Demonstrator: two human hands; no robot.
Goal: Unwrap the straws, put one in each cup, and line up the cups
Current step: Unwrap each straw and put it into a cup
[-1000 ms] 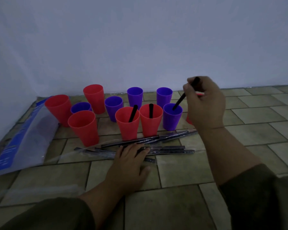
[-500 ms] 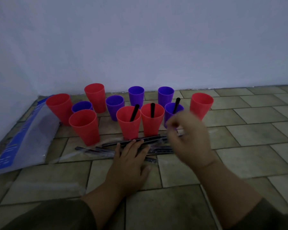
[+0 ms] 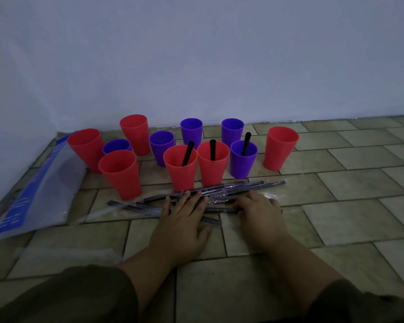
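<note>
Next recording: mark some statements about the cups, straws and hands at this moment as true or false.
1. Exactly three cups hold a black straw. True.
2. Every placed straw stands in a red cup. False: one stands in a purple cup.
3. The left hand lies flat on the wrapped straws. True.
4. The rightmost red cup holds a straw. False: no straw shows in it.

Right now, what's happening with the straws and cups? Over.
Left grip flat on pile of plastic-wrapped black straws; right grip curled there, hold unclear. Three plastic cups have straws, eight empty. Blue-printed plastic bag off left.
</note>
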